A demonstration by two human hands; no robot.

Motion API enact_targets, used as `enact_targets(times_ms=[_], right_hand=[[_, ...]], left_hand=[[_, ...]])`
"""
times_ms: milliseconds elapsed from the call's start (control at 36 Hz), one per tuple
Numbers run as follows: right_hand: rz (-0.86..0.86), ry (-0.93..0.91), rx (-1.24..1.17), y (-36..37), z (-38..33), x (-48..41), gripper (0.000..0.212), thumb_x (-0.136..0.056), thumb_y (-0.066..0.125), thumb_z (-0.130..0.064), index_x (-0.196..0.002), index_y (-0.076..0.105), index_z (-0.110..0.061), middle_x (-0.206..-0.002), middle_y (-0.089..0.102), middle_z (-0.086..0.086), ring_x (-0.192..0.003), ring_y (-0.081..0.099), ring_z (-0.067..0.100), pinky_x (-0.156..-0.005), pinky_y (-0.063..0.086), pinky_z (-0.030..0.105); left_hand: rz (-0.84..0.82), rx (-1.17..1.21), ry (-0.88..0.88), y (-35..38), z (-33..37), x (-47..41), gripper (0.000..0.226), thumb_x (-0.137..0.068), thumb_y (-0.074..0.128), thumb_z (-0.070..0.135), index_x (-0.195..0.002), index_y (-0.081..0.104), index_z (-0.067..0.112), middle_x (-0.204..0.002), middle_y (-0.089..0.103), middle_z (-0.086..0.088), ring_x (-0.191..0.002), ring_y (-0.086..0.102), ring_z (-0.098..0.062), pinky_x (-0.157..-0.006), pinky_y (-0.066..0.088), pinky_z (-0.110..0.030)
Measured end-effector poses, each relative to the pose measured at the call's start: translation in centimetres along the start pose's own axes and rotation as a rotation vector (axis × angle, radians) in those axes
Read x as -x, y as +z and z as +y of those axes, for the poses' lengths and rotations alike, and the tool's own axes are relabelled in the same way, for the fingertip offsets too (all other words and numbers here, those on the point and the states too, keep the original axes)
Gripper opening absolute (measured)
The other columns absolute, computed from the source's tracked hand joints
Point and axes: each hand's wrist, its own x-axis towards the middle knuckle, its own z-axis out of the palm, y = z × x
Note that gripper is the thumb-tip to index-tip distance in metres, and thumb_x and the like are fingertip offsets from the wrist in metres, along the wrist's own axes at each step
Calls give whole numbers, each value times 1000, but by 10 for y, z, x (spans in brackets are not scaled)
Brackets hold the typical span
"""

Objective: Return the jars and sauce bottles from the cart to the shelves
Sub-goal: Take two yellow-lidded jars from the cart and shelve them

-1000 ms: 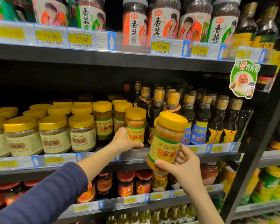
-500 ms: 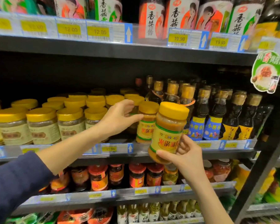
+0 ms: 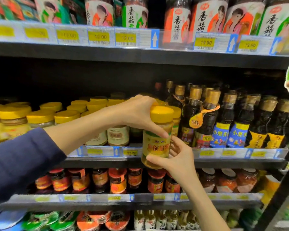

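Note:
A yellow-lidded jar of tan sauce [image 3: 157, 144] with a yellow and green label is held in front of the middle shelf's front edge [image 3: 223, 154]. My left hand [image 3: 137, 114] reaches in from the left and grips the jar's lid and shoulder from above, thumb down on the label. My right hand [image 3: 178, 157] holds the jar's lower part from the right, thumb across the front near the base. A matching jar [image 3: 176, 120] stands on the shelf just behind it, mostly hidden.
Several yellow-lidded jars [image 3: 40, 119] fill the middle shelf to the left, and dark sauce bottles [image 3: 237, 127] stand to the right. Tall labelled jars [image 3: 205, 19] line the shelf above. Red-lidded jars [image 3: 117, 180] sit on the shelf below.
My left hand has left the jar on the shelf and come over to grip the top of the held jar. The right hand has kept hold and brought the jar upright.

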Motion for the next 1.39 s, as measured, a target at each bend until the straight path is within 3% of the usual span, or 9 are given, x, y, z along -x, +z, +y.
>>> enact_targets(times_ms=[111, 194, 333, 472, 556, 750, 889, 1028, 1389], right_hand=[[-4, -60, 54, 3, -4, -2, 59, -55, 89, -17, -100, 57, -35, -98, 67, -13, -97, 63, -4, -79, 50, 10], [15, -109, 80, 4, -6, -8, 63, -56, 89, -19, -111, 59, -27, -104, 68, -11, -97, 63, -3, -77, 50, 10], [-7, -153, 171, 3, -16, -20, 75, -56, 85, -39, -123, 55, -23, -109, 67, -10, -101, 63, 1, -85, 54, 21], [-126, -174, 331, -4, -21, -28, 77, -71, 78, -35, -138, 40, -22, -126, 57, -9, -115, 53, 1, -94, 45, 13], [-122, -188, 505, -9, -13, -27, 87, -74, 73, -43, -146, 28, -21, -144, 43, -6, -132, 39, 9, -108, 37, 31], [-152, -152, 721, -26, 15, -11, 72, -83, 65, -41, -143, 31, -24, -146, 38, -7, -136, 31, 12, -115, 25, 32], [-157, -206, 814, -33, 26, -8, 67, -83, 64, -37, -141, 34, -21, -139, 43, -5, -131, 33, 11, -117, 19, 36], [-147, -290, 885, -33, 39, -8, 69, -82, 65, -37, -141, 38, -14, -141, 43, -1, -135, 34, 16, -113, -5, 22], [-149, -308, 918, -33, 44, -9, 65, -80, 67, -33, -137, 44, -13, -135, 50, 0, -129, 42, 19, -114, 2, 27]], left_hand=[[33, -28, 19, -5, -2, -2, 85, -54, 76, 60, -121, 52, 13, -110, 61, 0, -96, 59, -15, -80, 55, -34], [55, -14, 40, -12, -3, -2, 81, -56, 76, 57, -119, 54, 11, -109, 63, -2, -96, 60, -16, -80, 56, -34], [59, 13, 23, -25, -9, -10, 87, -46, 67, 68, -115, 58, 15, -103, 65, 1, -89, 61, -11, -72, 55, -26], [79, 56, -5, -31, -20, -21, 85, -47, 68, 66, -114, 58, 15, -100, 65, 2, -84, 61, -7, -69, 53, -25], [109, 48, -13, -27, -27, -28, 82, -56, 74, 59, -120, 55, 12, -103, 63, 0, -86, 60, -11, -69, 51, -22], [67, -24, -86, -15, -45, -44, 93, -58, 74, 61, -133, 43, 16, -111, 55, 1, -94, 52, -14, -63, 45, -19], [9, -17, -160, -2, -53, -53, 96, -57, 76, 59, -136, 39, 19, -125, 53, -4, -96, 49, -14, -75, 44, -27], [-31, -63, -200, 9, -56, -59, 101, -56, 78, 59, -139, 37, 20, -132, 51, -5, -113, 53, -22, -82, 47, -30], [-80, -61, -278, 23, -68, -57, 100, -60, 79, 53, -142, 33, 21, -144, 41, -7, -130, 41, -28, -98, 40, -36]])
